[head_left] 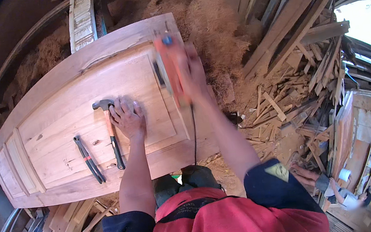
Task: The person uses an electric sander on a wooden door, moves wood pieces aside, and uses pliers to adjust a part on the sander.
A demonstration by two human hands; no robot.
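Note:
A wooden panel door [76, 117] lies flat in front of me. On its right end rests an orange electric planer [170, 66] with a blue knob, blurred by motion. My right hand [193, 77] is closed around it, and a black cord [194, 136] trails back toward me. My left hand [127, 118] lies on the door's middle panel with its fingers spread. Right beside those fingers is a claw hammer [113, 138] with a black grip; its head points away from me. To its left lie pincers [88, 159] with red and black handles.
Wood shavings [218, 30] cover the ground beyond the door. Long planks [291, 11] lean at the far right, above a heap of offcuts [284, 107]. More boards [63, 228] are stacked at the near left. Another person [345, 193] is at the lower right.

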